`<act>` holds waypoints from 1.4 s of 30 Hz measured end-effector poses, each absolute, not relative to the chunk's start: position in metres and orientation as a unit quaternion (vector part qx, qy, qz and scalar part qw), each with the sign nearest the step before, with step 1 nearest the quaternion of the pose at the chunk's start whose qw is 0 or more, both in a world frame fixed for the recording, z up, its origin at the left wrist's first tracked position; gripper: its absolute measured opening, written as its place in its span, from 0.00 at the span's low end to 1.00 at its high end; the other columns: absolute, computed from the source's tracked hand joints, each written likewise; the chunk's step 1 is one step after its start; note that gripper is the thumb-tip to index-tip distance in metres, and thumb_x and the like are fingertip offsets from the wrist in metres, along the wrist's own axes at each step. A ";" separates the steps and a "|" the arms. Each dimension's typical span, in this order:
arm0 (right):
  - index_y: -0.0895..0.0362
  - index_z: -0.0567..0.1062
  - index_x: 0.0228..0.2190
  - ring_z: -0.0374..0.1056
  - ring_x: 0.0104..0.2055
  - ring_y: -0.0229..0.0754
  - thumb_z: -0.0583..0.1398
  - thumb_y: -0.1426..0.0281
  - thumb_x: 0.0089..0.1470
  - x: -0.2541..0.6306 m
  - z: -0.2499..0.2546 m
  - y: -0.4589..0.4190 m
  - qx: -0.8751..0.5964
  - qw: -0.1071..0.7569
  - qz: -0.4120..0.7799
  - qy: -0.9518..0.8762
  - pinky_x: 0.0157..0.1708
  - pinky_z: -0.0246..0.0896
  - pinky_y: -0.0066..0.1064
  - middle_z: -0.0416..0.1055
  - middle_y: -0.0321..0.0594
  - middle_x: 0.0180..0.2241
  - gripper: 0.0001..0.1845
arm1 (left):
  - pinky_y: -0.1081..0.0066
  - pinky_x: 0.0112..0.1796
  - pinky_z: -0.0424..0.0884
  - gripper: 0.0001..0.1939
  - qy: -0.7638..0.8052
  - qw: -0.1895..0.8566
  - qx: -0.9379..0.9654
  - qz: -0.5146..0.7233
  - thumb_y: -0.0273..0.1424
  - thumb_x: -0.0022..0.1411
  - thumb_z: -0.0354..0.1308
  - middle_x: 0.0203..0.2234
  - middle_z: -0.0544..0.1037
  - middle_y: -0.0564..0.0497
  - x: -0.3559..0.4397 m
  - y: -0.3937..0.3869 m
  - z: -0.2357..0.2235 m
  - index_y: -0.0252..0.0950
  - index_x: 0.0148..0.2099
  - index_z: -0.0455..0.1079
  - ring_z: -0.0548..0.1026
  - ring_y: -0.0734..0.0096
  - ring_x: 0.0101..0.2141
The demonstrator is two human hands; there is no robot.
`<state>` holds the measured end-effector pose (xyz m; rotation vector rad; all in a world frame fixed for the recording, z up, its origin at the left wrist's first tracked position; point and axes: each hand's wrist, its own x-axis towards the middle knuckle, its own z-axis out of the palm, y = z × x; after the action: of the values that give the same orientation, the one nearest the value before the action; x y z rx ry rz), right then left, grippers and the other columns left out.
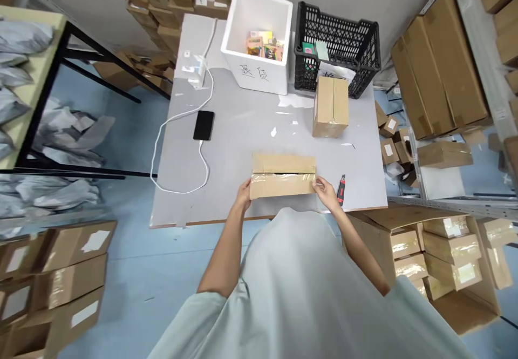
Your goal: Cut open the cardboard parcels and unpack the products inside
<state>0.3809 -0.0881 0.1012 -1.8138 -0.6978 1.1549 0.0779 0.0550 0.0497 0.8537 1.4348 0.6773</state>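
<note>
A long cardboard box (282,187) with clear tape along its top lies at the front of the grey table, and a narrow dark gap runs along its seam. My left hand (244,194) grips the box's left end. At the opposite end, my right hand (324,190) pinches the near right corner. A red and black utility knife (341,190) rests on the table just right of my right hand. Farther back stands a closed, smaller cardboard box (332,106).
Along the table's (238,127) back are a white foam box (259,73) with small packs inside and a black plastic crate (339,40). A phone (204,125) on a white cable lies left, near a power strip (197,71). Right of me sits a large open carton (445,299) of boxes.
</note>
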 end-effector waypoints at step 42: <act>0.57 0.75 0.66 0.70 0.71 0.56 0.60 0.67 0.71 0.379 0.141 -0.035 -0.765 0.250 0.290 -0.517 0.71 0.70 0.49 0.69 0.58 0.71 0.26 | 0.49 0.56 0.85 0.31 0.516 0.628 0.437 0.385 0.38 0.55 0.75 0.54 0.87 0.37 0.111 0.025 0.157 0.35 0.60 0.79 0.88 0.55 0.46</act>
<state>0.3791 -0.0350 0.1406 -2.0838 -1.4083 0.7902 0.1110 0.0249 0.1566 1.0022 1.1838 0.8814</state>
